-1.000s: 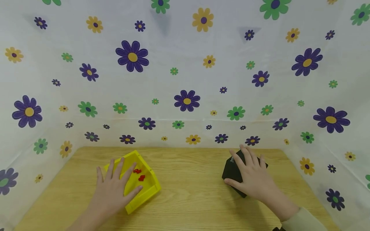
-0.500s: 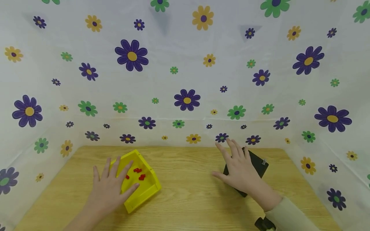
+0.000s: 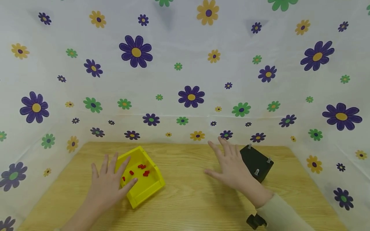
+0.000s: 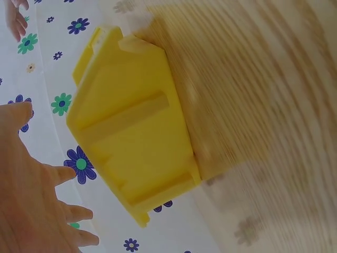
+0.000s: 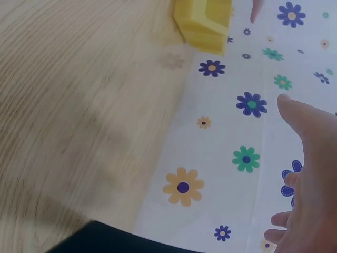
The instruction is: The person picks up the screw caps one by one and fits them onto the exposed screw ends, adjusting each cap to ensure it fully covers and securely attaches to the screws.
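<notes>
My left hand [image 3: 107, 184], fingers spread and holding nothing, hovers over the left side of a yellow bin [image 3: 148, 192]. Inside the bin lie several small red pieces [image 3: 146, 173]; the hand hides part of its near left side. From the left wrist view the bin's outer side [image 4: 142, 142] is seen beyond the fingers. My right hand [image 3: 234, 170] is also spread and holds nothing. It is above the table, just left of a black box-like object [image 3: 254, 158] and overlapping its left part. Small grey pegs [image 3: 256, 172] stick up from that object's top.
Both objects rest on a wood-grain table [image 3: 185, 192]. A white flowered curtain [image 3: 162, 80] rises behind it and along both sides. A dark wrist device [image 3: 255, 221] shows below the right sleeve [image 3: 281, 213].
My right hand has moved left, off most of the black object, and its pegs have come into view. My left hand has shifted slightly left, uncovering more red pieces.
</notes>
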Available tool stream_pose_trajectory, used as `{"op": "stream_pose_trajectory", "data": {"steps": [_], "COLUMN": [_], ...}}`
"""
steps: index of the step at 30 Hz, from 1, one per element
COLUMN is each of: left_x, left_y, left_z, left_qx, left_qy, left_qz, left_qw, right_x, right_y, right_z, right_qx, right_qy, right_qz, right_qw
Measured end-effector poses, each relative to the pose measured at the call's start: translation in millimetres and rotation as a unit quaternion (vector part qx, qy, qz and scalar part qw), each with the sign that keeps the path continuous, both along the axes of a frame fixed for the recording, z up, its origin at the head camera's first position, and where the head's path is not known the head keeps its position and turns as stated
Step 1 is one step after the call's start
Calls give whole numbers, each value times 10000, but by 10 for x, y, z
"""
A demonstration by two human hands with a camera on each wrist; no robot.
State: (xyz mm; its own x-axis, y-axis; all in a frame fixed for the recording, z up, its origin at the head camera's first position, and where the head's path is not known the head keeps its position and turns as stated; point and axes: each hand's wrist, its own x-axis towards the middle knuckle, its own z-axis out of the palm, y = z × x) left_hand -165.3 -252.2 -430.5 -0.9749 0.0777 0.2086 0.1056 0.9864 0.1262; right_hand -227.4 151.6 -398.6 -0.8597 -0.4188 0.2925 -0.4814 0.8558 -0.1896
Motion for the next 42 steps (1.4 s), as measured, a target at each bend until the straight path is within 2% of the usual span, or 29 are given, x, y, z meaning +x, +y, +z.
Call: {"op": "stream_pose_trajectory", "data": {"steps": [7,20,24,30,35,42], "left_x": [1,-4,-13,-36,-38,-35], "left_y": [-47,-169,-211,-292,-356,-434], "left_z": [-11,-59,-76,-118,-126,-140], "left_qx": [99,173,157,215,199,336], "left_qy": [47,-16,25,6,22,-152], "left_qz": [12,149,182,230,260,412], "left_qw": [9999,9997,9997,9995,9995,9985], "right_x": [-44,-84,-92,-80,-77,-69], "right_y": [-165,-529,-648,-805,-914,-1057], "right_z": [-49,-63,-74,-76,-135,-218], "right_qx": [-190,-43,90,155,157,95], "right_qy": [-94,-236,-156,-281,-408,-482], "right_qz": [203,623,662,719,820,901], "right_qw": [9996,9978,9976,9969,9957,9947]}}
